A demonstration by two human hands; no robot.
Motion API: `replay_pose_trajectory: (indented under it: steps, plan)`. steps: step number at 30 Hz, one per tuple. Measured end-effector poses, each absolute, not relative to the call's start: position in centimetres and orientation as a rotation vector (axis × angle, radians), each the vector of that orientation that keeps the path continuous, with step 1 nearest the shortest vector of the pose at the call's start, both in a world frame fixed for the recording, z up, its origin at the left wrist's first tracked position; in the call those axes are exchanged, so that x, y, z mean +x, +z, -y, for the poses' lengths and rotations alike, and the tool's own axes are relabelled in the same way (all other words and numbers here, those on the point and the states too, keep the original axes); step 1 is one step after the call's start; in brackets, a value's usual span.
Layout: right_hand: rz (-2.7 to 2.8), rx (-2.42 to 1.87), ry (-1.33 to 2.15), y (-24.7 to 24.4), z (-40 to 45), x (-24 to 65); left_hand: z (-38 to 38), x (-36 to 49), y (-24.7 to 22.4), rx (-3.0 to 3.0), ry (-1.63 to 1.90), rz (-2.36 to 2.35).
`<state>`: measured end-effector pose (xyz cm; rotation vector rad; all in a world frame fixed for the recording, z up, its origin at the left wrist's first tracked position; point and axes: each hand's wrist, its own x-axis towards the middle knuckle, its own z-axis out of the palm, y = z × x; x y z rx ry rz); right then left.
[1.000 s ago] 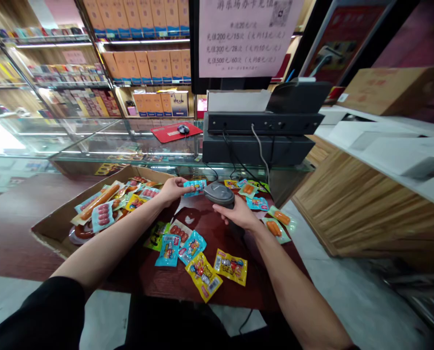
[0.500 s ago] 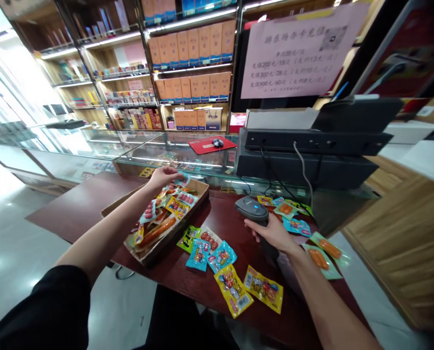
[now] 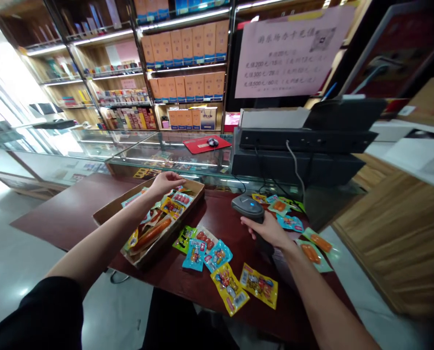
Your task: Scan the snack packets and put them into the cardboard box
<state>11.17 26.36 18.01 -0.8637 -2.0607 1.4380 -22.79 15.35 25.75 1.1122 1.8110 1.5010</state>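
My left hand [image 3: 166,182] is over the far side of an open cardboard box [image 3: 198,197], its fingers drawn together; I cannot make out anything between them. Inside the box lie small snack packets, including a yellow packet [image 3: 172,208], a clear pack of reddish balls [image 3: 182,198] and a long sausage [image 3: 153,233]. A pale-blue packet [image 3: 133,197] shows left of my forearm. My right hand [image 3: 269,228] grips a dark barcode scanner [image 3: 249,208] by its handle, above the table. Its head, with a small blue light, points away toward the counter.
Blue packets [image 3: 195,254], a green packet [image 3: 184,239] and yellow packets [image 3: 259,285] lie between box and scanner on the red-brown table [image 3: 217,209]. More snack packs [image 3: 289,222] lie on the right. Behind stand a glass counter [image 3: 147,150] and a black cash-register unit [image 3: 297,165].
The light-blue packet at my left fingertips no longer shows there, and a pale-blue one now shows at the box's left side. The view shifted slightly. My right hand still grips the scanner.
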Motion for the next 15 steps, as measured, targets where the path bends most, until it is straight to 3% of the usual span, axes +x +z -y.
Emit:
replay_pose_trajectory:
  steps: [15]
  plan:
    - [1.842, -0.943, 1.49, 19.1, -28.0, 13.2, -25.4, -11.1, 20.0, 1.324, 1.162, -1.516]
